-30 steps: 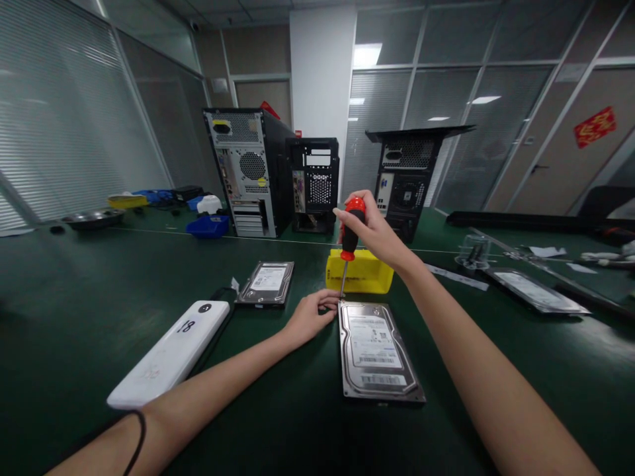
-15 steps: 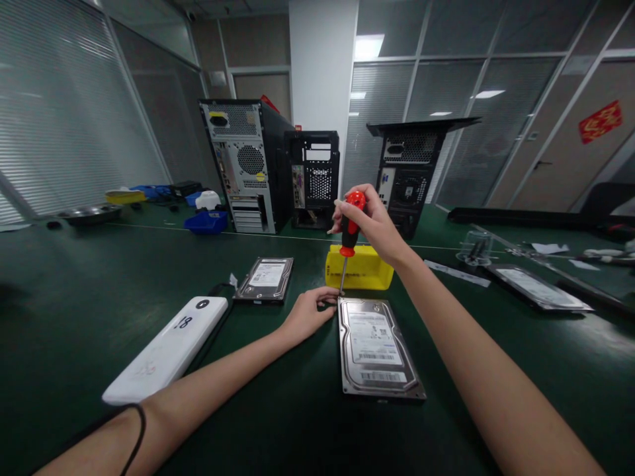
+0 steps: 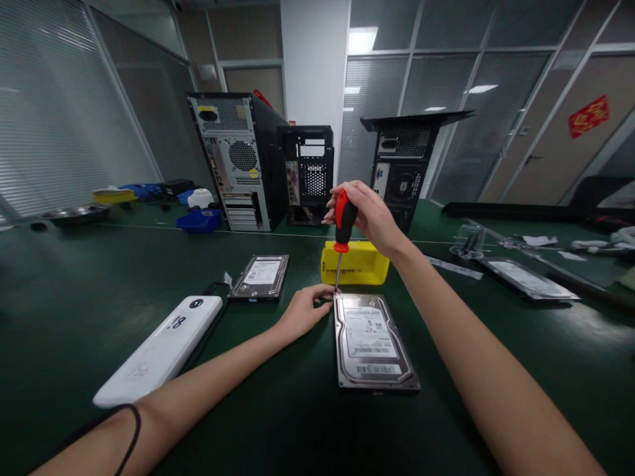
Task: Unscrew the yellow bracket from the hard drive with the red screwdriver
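Note:
My right hand (image 3: pixel 366 210) is closed around the red and black handle of a screwdriver (image 3: pixel 343 221), fingers near its top. The shaft points down, and its tip meets the far left corner of a silver hard drive (image 3: pixel 372 340) lying label up. My left hand (image 3: pixel 305 312) rests on the table at that corner, thumb and forefinger curled in beside the screwdriver tip and the drive's edge. Whatever those fingertips pinch is too small to make out. Just behind the drive stands a yellow bin (image 3: pixel 354 263).
A second hard drive (image 3: pixel 260 277) and a white power bank (image 3: pixel 161 350) with a cable lie at left. Computer cases (image 3: pixel 241 162) stand at the back, with a blue bin (image 3: pixel 198 221) beside them. On the right are another drive (image 3: pixel 528 279) and a clear cup (image 3: pixel 467 242).
My right hand's fingers have shifted round the screwdriver handle, which has turned and tilts slightly differently. My left hand stays by the drive's corner. The whole view has shifted slightly.

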Available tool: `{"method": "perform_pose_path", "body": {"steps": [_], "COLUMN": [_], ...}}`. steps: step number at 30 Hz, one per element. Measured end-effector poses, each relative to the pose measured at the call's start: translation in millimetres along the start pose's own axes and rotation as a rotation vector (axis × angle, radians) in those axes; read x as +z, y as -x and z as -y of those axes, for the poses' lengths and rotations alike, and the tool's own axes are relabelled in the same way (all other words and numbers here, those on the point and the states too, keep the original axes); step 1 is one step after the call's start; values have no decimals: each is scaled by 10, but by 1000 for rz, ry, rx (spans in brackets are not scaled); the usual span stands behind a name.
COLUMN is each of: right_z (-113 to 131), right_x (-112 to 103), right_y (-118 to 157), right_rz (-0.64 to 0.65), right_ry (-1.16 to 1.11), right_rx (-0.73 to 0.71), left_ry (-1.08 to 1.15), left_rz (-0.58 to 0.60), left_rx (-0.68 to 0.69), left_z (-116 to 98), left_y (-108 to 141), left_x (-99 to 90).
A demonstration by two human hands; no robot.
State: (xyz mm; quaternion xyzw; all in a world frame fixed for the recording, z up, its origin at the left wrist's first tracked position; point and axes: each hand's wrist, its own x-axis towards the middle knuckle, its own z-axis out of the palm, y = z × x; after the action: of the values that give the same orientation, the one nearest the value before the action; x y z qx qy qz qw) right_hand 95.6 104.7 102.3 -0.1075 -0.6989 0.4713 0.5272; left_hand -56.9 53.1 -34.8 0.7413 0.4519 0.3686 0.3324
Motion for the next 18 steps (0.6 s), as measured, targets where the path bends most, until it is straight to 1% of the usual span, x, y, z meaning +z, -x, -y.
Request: {"method": "perform_pose_path", "body": {"steps": [4,7,12,15,18], "right_z": [22,39,81,97,93], "right_x": [-1,-9,-24,-9,22], "right_y": [-6,0,20,25,22], "right_rz": [-48,-24,71,51,28], "right_ry": [23,24,4,36,46], "right_rx": [-27,-8,57,66,45], "left_ry": [-3,1,5,5,3], "left_rz": [-1,-1,-3,-1,-1], "left_rx": [-2,1,4,4,3], "left_z": [-2,-4,-3,-9,-18], "left_y": [3,3,4,4,3], "left_x": [0,3,4,2,3]}}
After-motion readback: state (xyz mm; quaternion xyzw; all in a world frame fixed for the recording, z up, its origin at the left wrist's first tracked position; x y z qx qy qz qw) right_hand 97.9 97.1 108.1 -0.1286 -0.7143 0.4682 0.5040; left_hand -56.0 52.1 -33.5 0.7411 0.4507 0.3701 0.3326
